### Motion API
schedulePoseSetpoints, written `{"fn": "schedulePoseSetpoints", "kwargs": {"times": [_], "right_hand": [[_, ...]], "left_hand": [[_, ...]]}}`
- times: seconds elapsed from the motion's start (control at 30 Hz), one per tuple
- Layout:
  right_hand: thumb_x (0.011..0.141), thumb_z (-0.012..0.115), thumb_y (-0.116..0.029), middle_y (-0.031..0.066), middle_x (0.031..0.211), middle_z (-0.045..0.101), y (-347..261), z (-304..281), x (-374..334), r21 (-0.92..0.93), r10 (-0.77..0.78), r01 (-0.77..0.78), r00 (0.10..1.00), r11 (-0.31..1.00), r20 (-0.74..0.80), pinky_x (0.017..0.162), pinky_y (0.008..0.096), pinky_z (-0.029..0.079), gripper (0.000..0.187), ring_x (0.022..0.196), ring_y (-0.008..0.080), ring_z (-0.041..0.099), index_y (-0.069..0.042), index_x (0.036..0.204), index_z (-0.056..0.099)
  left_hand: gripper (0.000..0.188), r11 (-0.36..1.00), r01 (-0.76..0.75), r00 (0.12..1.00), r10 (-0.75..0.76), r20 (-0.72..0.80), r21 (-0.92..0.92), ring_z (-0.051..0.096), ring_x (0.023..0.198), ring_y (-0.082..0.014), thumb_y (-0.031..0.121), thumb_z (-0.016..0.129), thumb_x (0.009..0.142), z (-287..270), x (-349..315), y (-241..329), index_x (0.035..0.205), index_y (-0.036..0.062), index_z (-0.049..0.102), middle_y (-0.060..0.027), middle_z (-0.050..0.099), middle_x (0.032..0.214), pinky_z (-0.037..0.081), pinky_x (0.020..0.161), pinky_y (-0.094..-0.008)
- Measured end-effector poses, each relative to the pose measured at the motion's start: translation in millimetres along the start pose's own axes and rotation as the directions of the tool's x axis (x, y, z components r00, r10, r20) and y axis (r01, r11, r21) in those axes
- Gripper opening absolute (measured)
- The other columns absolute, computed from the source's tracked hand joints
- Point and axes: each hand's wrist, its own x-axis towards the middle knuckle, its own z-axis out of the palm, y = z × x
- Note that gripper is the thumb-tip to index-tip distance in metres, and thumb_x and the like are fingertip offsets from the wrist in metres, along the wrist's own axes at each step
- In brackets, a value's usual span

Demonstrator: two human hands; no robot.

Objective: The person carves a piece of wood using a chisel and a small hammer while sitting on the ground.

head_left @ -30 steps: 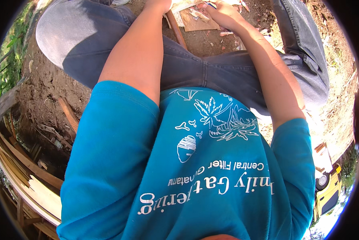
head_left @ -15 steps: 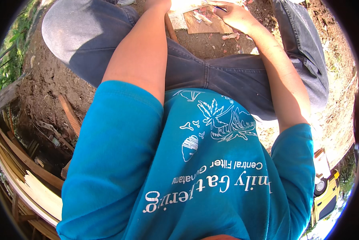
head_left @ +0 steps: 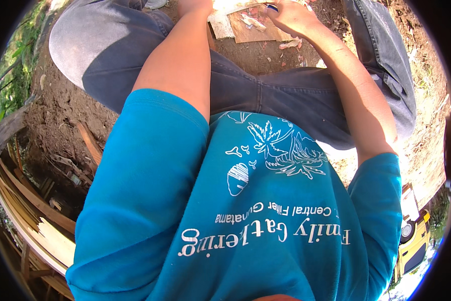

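Observation:
My left hand (head_left: 195,6) reaches to the top edge, where its fingers run out of the picture. Beside it lies a brightly lit, pale flat piece (head_left: 230,5), too washed out to name. My right hand (head_left: 291,19) is at the top right of centre, fingers curled, with a small dark blue thing (head_left: 272,8) showing at them; its kind cannot be made out. Below the hands, a thin brown wooden board (head_left: 258,34) lies on the soil with pale scraps (head_left: 253,22) on it. A whitish flat piece (head_left: 222,28) sits at its left.
My legs (head_left: 120,50) in dark trousers spread around the work spot on bare soil (head_left: 245,55). Long planks (head_left: 49,241) are stacked at the lower left, with a loose wood piece (head_left: 89,141) near them. A yellow vehicle (head_left: 413,251) stands at the far lower right.
My right hand has shifted slightly up and its fingers show less. My left hand has moved a little, and more of the whitish piece beside the board shows.

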Motion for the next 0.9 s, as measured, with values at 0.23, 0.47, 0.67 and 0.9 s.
{"fn": "schedulePoseSetpoints", "kwargs": {"times": [0.23, 0.47, 0.67, 0.9], "right_hand": [[0.1, 0.039, -0.055, 0.0124, 0.066, 0.062, 1.8, 41.4, 6.9, 0.216, 0.336, -0.381, 0.917, 0.899, 0.217, 0.067, 0.044, 0.054, 0.059, 0.063, 0.025, 0.064, -0.003, 0.112, 0.064], [0.104, 0.042, -0.046, -0.0043, 0.059, 0.043, 20.8, 60.3, 24.2, 0.751, 0.218, -0.406, 0.914, 0.522, 0.343, 0.044, 0.0276, 0.035, 0.039, 0.048, 0.0064, 0.04, -0.013, 0.089, 0.054], [0.104, 0.05, -0.039, -0.0043, 0.056, 0.05, 4.2, 15.1, -11.1, 0.33, 0.23, -0.261, 0.964, 0.907, 0.131, 0.041, 0.0222, 0.044, 0.037, 0.042, 0.006, 0.05, -0.007, 0.119, 0.061], [0.099, 0.053, -0.05, 0.0084, 0.059, 0.062, 33.6, 31.3, -13.0, 0.197, 0.171, -0.164, 0.985, 0.967, -0.017, 0.053, 0.0361, 0.053, 0.054, 0.048, 0.0165, 0.062, -0.008, 0.132, 0.064]], "left_hand": [[0.041, 0.949, -0.195, 0.981, 0.184, 0.067, 0.249, 0.059, 0.122, -0.0314, 0.027, 0.054, 0.095, -25.5, -9.2, 9.1, 0.126, 0.0026, 0.066, -0.0176, 0.062, 0.131, 0.056, 0.089, -0.0401], [0.045, 0.995, -0.081, 0.996, 0.083, -0.031, 0.06, 0.062, 0.118, -0.0334, 0.029, 0.052, 0.096, -0.2, 14.2, -4.7, 0.131, 0.002, 0.062, -0.0197, 0.06, 0.134, 0.055, 0.09, -0.041], [0.04, 0.88, 0.324, 0.926, -0.37, -0.074, -0.347, 0.069, 0.104, -0.0344, 0.028, 0.047, 0.099, 9.1, 9.2, 11.1, 0.126, 0.0011, 0.058, -0.0184, 0.067, 0.121, 0.056, 0.085, -0.0468], [0.041, 0.954, -0.055, 0.978, -0.008, -0.209, -0.294, 0.063, 0.107, -0.0412, 0.036, 0.053, 0.097, 5.8, 12.8, 2.8, 0.123, 0.0054, 0.063, -0.0216, 0.066, 0.119, 0.053, 0.087, -0.0532]]}}
